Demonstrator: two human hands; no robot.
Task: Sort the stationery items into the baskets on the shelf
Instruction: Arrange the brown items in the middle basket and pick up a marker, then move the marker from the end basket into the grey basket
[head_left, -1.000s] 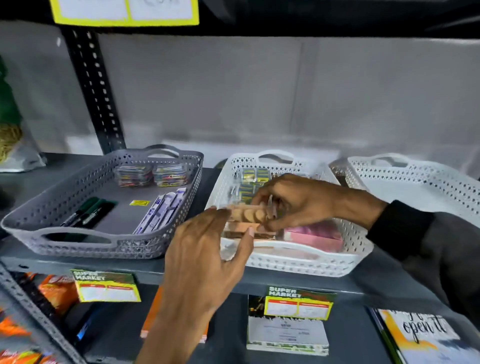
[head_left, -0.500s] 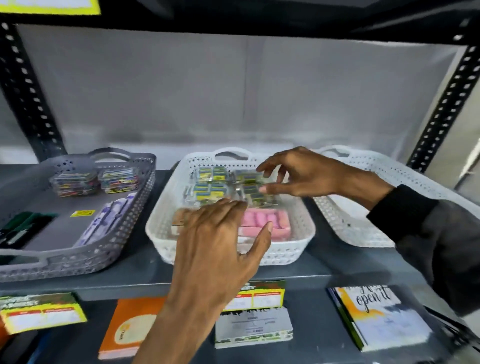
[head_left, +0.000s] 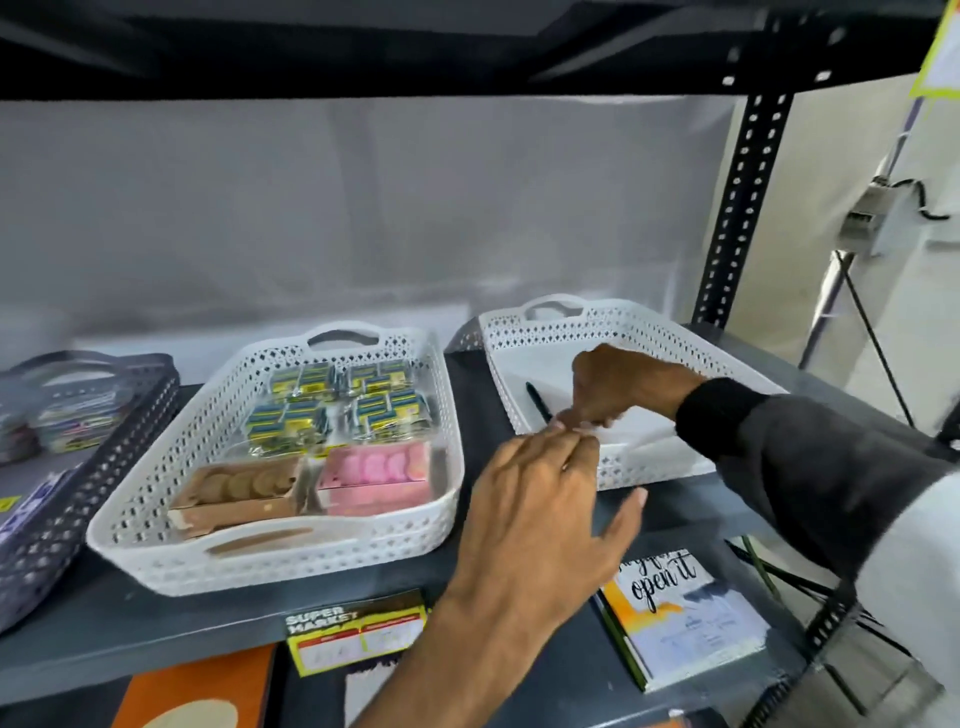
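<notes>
Three baskets stand on the shelf. The middle white basket (head_left: 156, 545) holds green-and-yellow packs (head_left: 332, 405), a brown box (head_left: 236, 496) and a pink box (head_left: 376, 475). The right white basket (head_left: 644, 325) holds one dark pen (head_left: 537, 401). My left hand (head_left: 535, 512) reaches to the front left rim of the right basket, fingers straight and together, thumb spread, nothing in it. My right hand (head_left: 623, 387) hangs over that basket with its fingers curled down, their tips touching my left fingertips at the rim. What those tips pinch is hidden.
A grey basket (head_left: 130, 415) with small packs sits at the left edge. A black shelf post (head_left: 737, 208) rises behind the right basket. Below the shelf lie a notebook (head_left: 680, 618), an orange book (head_left: 202, 691) and a price tag (head_left: 358, 631).
Both hands left the middle basket and moved right to the right basket's front rim. The brown box now lies in the middle basket beside the pink box. The view swung right.
</notes>
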